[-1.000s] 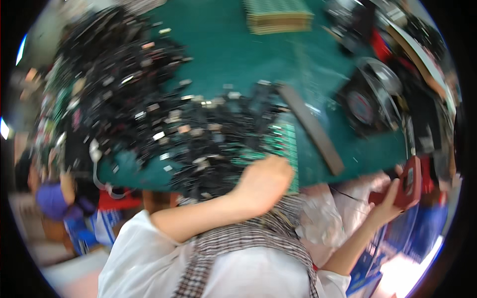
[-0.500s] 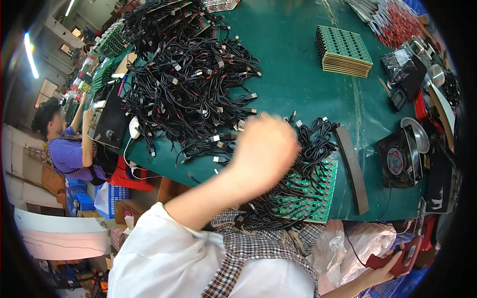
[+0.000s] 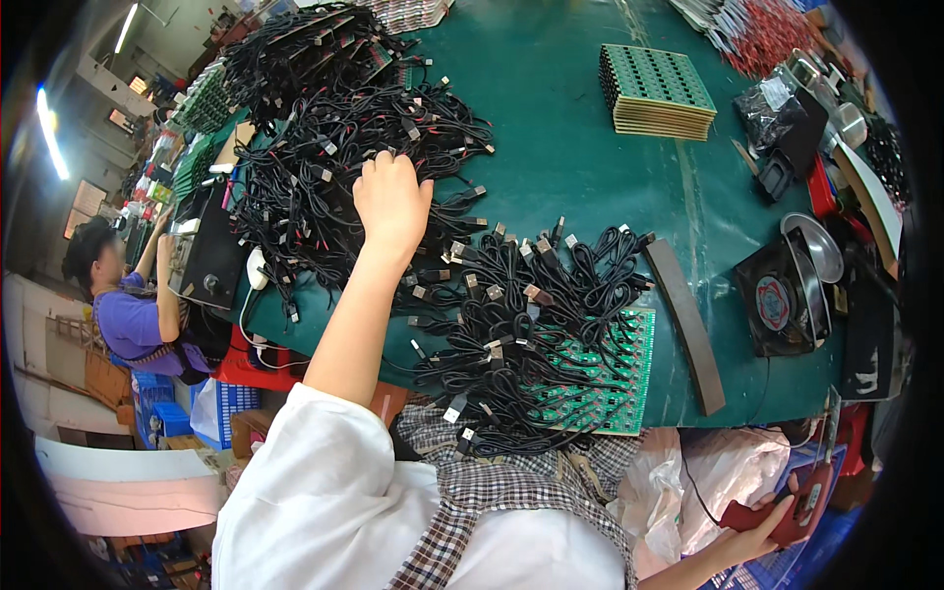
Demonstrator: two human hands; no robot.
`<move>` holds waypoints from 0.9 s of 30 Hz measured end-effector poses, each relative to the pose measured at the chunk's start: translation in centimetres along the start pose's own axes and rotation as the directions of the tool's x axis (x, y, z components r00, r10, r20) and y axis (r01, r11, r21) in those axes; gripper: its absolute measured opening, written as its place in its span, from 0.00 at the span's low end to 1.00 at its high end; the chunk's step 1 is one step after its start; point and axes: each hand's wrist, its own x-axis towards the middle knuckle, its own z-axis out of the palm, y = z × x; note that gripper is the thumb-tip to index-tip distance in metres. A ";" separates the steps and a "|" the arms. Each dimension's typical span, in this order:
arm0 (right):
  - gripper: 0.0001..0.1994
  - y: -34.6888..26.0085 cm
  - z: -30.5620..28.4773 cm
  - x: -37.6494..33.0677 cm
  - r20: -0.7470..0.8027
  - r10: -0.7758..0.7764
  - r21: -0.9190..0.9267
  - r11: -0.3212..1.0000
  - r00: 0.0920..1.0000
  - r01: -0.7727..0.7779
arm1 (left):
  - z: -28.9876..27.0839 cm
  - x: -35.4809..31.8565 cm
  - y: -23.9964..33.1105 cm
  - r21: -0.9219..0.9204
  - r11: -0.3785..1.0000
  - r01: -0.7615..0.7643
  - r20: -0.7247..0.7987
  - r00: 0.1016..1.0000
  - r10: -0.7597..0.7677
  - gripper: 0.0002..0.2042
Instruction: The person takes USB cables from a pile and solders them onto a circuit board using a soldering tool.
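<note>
My left hand (image 3: 391, 206) reaches over a big heap of black USB cables (image 3: 295, 197) at the left of the table. Its fingers are bent down against the cables, the thumb held apart, and nothing shows in its grasp. Nearer me, more coiled USB cables (image 3: 492, 324) lie bunched over a green circuit board panel (image 3: 639, 374), covering its left part. Low at the right, away from the table top, my right hand (image 3: 757, 541) grips a red handheld tool (image 3: 808, 503) with a dark cord.
A dark flat bar (image 3: 685, 329) lies right of the panel. Behind it stands a stack of green circuit boards (image 3: 657, 93). A small black fan (image 3: 784, 310) and a metal dish (image 3: 814, 251) sit at the right edge. A co-worker in purple (image 3: 138, 324) works at the far left.
My left hand has swung left and away from me, off the near cables and onto the big heap. My right hand still holds the red tool.
</note>
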 end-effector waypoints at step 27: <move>0.18 -2.4 -2.4 -2.9 -0.046 0.078 0.103 0.992 0.996 -0.073 | -14.3 -9.7 12.0 -0.903 0.424 0.065 0.397 0.501 0.769 0.02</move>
